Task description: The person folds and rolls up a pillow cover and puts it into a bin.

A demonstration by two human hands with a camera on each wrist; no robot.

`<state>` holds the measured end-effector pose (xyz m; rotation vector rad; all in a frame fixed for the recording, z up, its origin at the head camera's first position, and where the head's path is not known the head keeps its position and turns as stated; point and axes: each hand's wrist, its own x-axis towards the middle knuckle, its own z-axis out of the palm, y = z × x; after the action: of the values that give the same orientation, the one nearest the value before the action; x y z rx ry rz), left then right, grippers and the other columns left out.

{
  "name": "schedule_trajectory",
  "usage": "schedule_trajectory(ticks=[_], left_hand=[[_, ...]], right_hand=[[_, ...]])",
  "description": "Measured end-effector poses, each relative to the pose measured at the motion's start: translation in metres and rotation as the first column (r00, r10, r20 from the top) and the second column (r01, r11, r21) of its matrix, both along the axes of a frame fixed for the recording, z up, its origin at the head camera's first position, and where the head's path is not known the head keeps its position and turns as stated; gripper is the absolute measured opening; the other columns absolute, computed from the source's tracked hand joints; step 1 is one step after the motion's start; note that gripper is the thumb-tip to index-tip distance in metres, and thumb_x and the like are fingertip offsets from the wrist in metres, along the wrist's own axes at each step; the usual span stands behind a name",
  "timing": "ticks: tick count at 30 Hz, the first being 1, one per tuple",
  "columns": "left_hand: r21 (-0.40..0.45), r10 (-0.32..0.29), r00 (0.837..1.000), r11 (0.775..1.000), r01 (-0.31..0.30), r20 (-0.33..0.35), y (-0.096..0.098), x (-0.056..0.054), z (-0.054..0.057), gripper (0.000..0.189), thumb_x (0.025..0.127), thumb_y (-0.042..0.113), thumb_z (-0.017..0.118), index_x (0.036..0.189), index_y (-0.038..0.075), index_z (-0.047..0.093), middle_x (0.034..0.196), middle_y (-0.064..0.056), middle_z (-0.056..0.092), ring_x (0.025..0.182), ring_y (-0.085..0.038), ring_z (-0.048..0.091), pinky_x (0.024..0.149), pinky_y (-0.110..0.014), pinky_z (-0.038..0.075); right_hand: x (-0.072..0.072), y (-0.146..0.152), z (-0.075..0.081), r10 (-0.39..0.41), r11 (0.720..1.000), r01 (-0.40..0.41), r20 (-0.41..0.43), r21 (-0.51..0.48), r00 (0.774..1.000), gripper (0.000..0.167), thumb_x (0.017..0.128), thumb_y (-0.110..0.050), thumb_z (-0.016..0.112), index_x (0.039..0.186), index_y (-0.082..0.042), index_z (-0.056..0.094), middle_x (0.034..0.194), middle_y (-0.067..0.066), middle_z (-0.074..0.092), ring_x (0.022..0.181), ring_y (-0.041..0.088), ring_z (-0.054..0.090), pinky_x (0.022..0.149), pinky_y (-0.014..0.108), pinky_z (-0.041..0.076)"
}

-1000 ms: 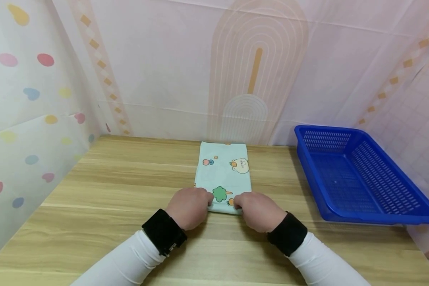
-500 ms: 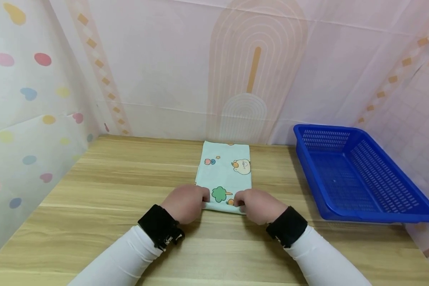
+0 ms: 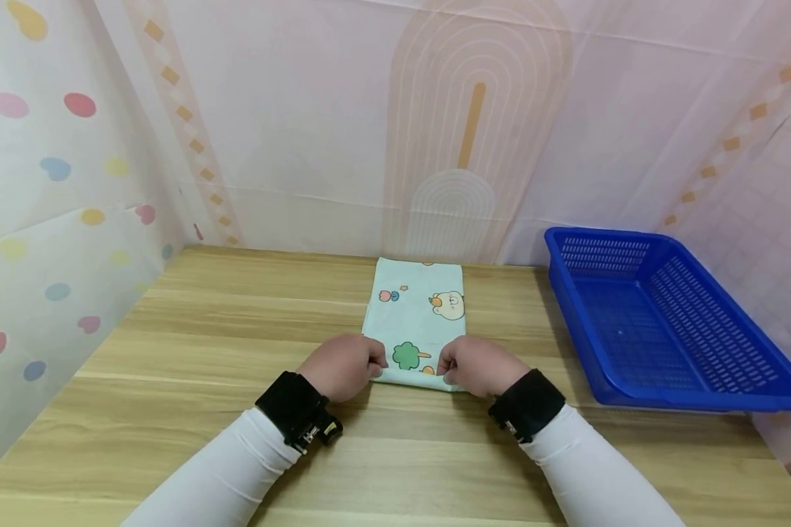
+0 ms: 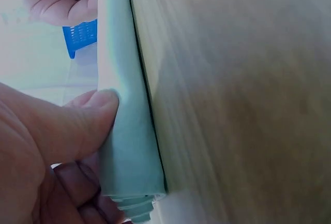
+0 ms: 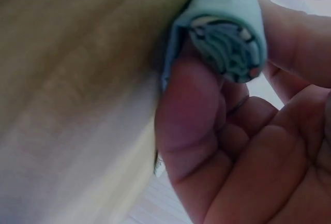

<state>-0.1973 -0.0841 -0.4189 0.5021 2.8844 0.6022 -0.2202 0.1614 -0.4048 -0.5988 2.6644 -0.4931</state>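
Observation:
A pale mint cloth [image 3: 411, 315], printed with a bear, a tree and small flowers, lies lengthwise on the wooden table. Its near end is rolled into a thin tube [image 4: 126, 131]. My left hand [image 3: 339, 367] pinches the left end of that roll, thumb on top. The right hand [image 3: 480, 367] holds the other end with curled fingers. In the right wrist view, the roll's end [image 5: 227, 50] shows its layered spiral, with one finger tucked under it and the thumb on the far side. The far part of the cloth lies flat.
A blue perforated plastic basket [image 3: 699, 401] stands at the table's right side. Patterned fabric [image 3: 290, 132] hangs behind the table [image 3: 204, 351], and spotted fabric [image 3: 26, 241] hangs at the left. Black bands [image 3: 293, 410] circle both wrists.
Both hands have shifted slightly on the near end, their fingertips tucking and pinching there. More of the rolled edge now shows between them. The basket has stayed in place.

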Motion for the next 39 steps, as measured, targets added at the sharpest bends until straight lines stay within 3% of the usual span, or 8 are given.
schedule_trajectory(ticks=[5, 10, 14, 21, 25, 28, 35, 39], left_hand=[[-0.024, 0.001, 1.0, 1.0, -0.001, -0.007, 0.002, 0.001, 0.002, 0.016, 0.1, 0.01, 0.069, 0.091, 0.023, 0.075, 0.092, 0.008, 0.073, 0.087, -0.013, 0.063, 0.085, -0.036, 0.055], [-0.049, -0.002, 1.0, 0.999, 0.001, -0.022, 0.005, -0.001, 0.002, 0.017, 0.097, 0.007, 0.069, 0.091, 0.021, 0.077, 0.093, 0.006, 0.071, 0.086, -0.015, 0.063, 0.084, -0.036, 0.055], [-0.057, -0.017, 0.995, 0.998, 0.012, -0.1, 0.01, -0.001, 0.001, 0.019, 0.092, 0.0, 0.069, 0.087, 0.017, 0.077, 0.091, 0.002, 0.068, 0.081, -0.017, 0.061, 0.079, -0.034, 0.054], [-0.208, -0.127, 0.952, 0.976, 0.07, -0.278, 0.017, 0.009, -0.001, 0.028, 0.085, -0.01, 0.068, 0.075, 0.015, 0.074, 0.077, 0.0, 0.069, 0.065, -0.016, 0.054, 0.062, -0.031, 0.049], [-0.259, -0.163, 0.934, 0.963, 0.08, -0.318, 0.017, 0.016, 0.001, 0.031, 0.085, -0.008, 0.069, 0.068, 0.017, 0.067, 0.07, 0.001, 0.06, 0.062, -0.017, 0.049, 0.057, -0.032, 0.044], [-0.244, -0.16, 0.937, 0.966, 0.085, -0.31, 0.017, 0.017, 0.003, 0.032, 0.084, -0.009, 0.067, 0.066, 0.018, 0.065, 0.07, 0.001, 0.059, 0.062, -0.017, 0.048, 0.057, -0.032, 0.043], [-0.198, -0.102, 0.972, 0.978, 0.059, -0.213, 0.017, 0.012, 0.003, 0.031, 0.087, -0.008, 0.065, 0.071, 0.018, 0.069, 0.073, 0.002, 0.062, 0.064, -0.016, 0.048, 0.058, -0.03, 0.043], [-0.193, -0.085, 0.974, 0.98, 0.045, -0.209, 0.018, 0.009, 0.002, 0.031, 0.087, -0.006, 0.068, 0.069, 0.019, 0.067, 0.072, 0.003, 0.061, 0.063, -0.016, 0.048, 0.057, -0.029, 0.043]], right_hand=[[0.002, -0.008, 0.005, -0.019, 0.998, 0.02, -0.019, 0.061, 1.0, 0.013, 0.097, -0.007, 0.073, 0.087, -0.016, 0.075, 0.087, -0.004, 0.068, 0.08, 0.017, 0.057, 0.077, 0.032, 0.049], [0.007, -0.016, 0.004, 0.013, 0.996, -0.002, -0.114, 0.093, 0.993, 0.016, 0.096, 0.0, 0.069, 0.087, -0.013, 0.071, 0.085, -0.001, 0.066, 0.078, 0.019, 0.055, 0.077, 0.034, 0.051], [0.01, -0.019, 0.0, 0.061, 0.993, -0.038, -0.209, 0.114, 0.976, 0.02, 0.095, 0.004, 0.067, 0.085, -0.012, 0.071, 0.079, -0.001, 0.064, 0.075, 0.019, 0.053, 0.077, 0.033, 0.052], [0.018, -0.019, -0.002, 0.119, 0.986, -0.075, -0.311, 0.15, 0.943, 0.013, 0.095, 0.0, 0.073, 0.088, -0.011, 0.078, 0.079, 0.0, 0.07, 0.07, 0.016, 0.053, 0.074, 0.031, 0.053], [0.023, -0.017, -0.003, 0.163, 0.979, -0.111, -0.338, 0.169, 0.927, 0.016, 0.095, 0.001, 0.072, 0.085, -0.011, 0.077, 0.076, 0.0, 0.069, 0.067, 0.015, 0.051, 0.068, 0.03, 0.05], [0.027, -0.013, -0.004, 0.192, 0.975, -0.138, -0.348, 0.173, 0.918, 0.019, 0.095, 0.002, 0.069, 0.083, -0.011, 0.075, 0.076, -0.001, 0.067, 0.068, 0.014, 0.052, 0.066, 0.029, 0.049], [0.029, -0.006, -0.006, 0.198, 0.979, -0.167, -0.33, 0.119, 0.923, 0.012, 0.093, 0.002, 0.072, 0.091, -0.009, 0.076, 0.088, 0.001, 0.07, 0.076, 0.013, 0.057, 0.073, 0.031, 0.053], [0.027, -0.006, -0.007, 0.2, 0.98, -0.179, -0.33, 0.093, 0.923, 0.016, 0.089, 0.006, 0.074, 0.088, -0.01, 0.074, 0.086, 0.0, 0.069, 0.076, 0.013, 0.055, 0.072, 0.03, 0.052]])
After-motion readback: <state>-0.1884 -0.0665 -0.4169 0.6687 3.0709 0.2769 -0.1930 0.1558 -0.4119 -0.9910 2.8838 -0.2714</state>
